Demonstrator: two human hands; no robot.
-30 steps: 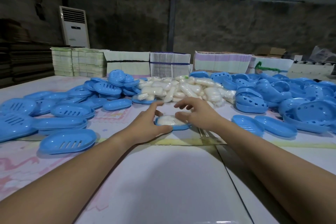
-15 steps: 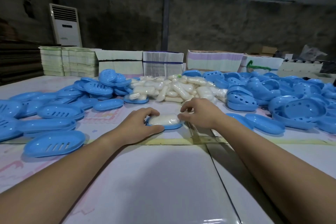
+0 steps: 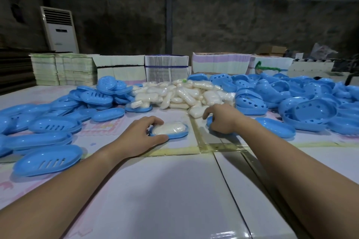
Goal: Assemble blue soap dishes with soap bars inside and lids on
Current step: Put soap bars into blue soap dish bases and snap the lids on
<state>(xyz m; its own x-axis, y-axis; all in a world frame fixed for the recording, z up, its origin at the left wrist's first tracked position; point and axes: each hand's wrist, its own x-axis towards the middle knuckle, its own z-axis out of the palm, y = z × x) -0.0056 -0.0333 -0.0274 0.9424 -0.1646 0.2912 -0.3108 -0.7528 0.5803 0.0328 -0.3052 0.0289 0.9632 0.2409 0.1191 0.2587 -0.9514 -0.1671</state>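
Note:
A blue soap dish [image 3: 179,135] lies on the table in front of me with a wrapped white soap bar [image 3: 168,128] inside and no lid on it. My left hand [image 3: 142,135] grips the dish's left end, fingers on the far rim and thumb at the near rim. My right hand [image 3: 221,119] has its fingers curled over a blue lid [image 3: 209,120] to the right of the dish; most of that lid is hidden under the hand. A pile of wrapped soap bars [image 3: 184,95] lies just beyond.
Slotted blue dish parts [image 3: 47,160] spread over the left of the table [image 3: 165,190]. A heap of perforated blue parts [image 3: 310,110] fills the right, with smooth lids [image 3: 275,127] near my right hand. Stacks of flat cartons [image 3: 166,68] line the far edge.
My right hand left the right end of the soap dish and moved right onto a blue lid. My left hand stays on the dish.

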